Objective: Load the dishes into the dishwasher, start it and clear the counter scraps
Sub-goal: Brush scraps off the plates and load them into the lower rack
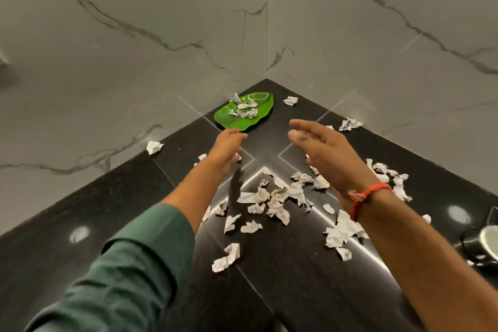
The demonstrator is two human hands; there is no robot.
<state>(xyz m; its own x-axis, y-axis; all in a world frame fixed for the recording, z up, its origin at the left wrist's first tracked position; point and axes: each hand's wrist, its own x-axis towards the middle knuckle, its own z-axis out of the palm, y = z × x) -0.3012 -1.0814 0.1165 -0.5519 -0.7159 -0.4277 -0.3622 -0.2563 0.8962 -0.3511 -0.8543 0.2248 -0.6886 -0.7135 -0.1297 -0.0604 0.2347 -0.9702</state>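
Observation:
A green leaf-shaped plate (pixel 258 110) lies in the far corner of the black counter (pixel 80 210), with several crumpled paper scraps (pixel 246 109) on it. My left hand (pixel 227 149) hovers just in front of the plate's near edge, fingers relaxed and empty. My right hand (pixel 323 149) is held above the counter to the right of the plate, fingers straight, holding nothing. Many torn white paper scraps (pixel 272 202) lie scattered on the counter below and between my forearms.
Marble walls (pixel 134 48) close the corner behind the plate. More scraps lie at the left wall (pixel 154 147) and along the right wall (pixel 350 124). A dark pot or appliance with a round metal part (pixel 485 245) sits at the right edge.

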